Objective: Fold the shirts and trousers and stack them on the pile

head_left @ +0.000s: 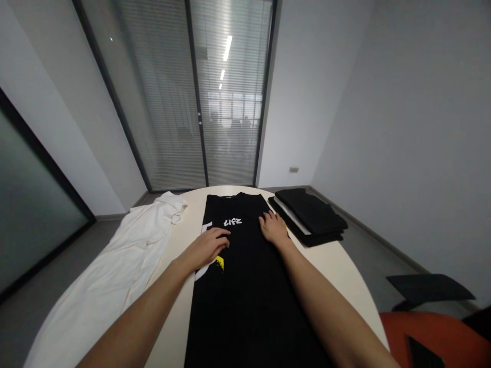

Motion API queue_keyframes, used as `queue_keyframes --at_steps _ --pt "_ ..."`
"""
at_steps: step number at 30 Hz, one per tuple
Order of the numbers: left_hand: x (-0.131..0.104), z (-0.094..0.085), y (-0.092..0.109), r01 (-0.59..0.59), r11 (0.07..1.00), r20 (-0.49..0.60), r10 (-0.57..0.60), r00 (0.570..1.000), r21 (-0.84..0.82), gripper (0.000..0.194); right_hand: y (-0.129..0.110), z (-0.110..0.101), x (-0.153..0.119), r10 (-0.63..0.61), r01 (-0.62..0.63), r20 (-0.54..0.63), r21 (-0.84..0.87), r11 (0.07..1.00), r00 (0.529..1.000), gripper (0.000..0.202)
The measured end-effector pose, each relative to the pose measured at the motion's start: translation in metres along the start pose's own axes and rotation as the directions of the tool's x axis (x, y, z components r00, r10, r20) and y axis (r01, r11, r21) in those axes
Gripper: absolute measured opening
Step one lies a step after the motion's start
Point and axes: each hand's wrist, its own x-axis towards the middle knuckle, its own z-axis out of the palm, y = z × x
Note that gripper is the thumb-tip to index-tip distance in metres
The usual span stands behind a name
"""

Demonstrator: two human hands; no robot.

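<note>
A black T-shirt (245, 286) lies stretched lengthwise on the table, its neckline at the far end and its sides turned in to a long strip. White lettering and part of a white and yellow print show on it. On its left edge, over the print, rests my left hand (209, 248), fingers loosely spread and slightly curled. My right hand (273, 227) lies flat on the right edge near the far end, fingers apart. Neither hand grips the cloth. The near end of the shirt runs out of view.
Left of the shirt, a white garment (115, 266) drapes over the edge of the pale round table (345, 281). A stack of folded dark clothes (312, 214) with one light layer sits at the right. An orange chair (433, 332) with a black armrest stands at lower right.
</note>
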Motion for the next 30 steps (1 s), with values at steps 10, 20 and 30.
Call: queue_keyframes --at_steps 10,20,30 --pt "-0.003 -0.015 0.004 0.002 0.995 0.044 0.002 0.999 -0.095 0.021 -0.002 0.008 0.003 0.057 -0.058 0.083 0.014 0.998 0.995 0.062" --pt "0.001 -0.016 0.015 0.089 0.959 0.203 -0.034 0.979 -0.269 0.02 -0.003 0.004 0.0 0.057 -0.059 0.093 0.01 0.998 0.994 0.063" --pt "0.003 -0.018 0.02 0.127 0.888 0.153 -0.065 0.986 -0.441 0.016 -0.003 0.007 0.002 0.061 -0.06 0.087 -0.01 0.998 0.994 0.063"
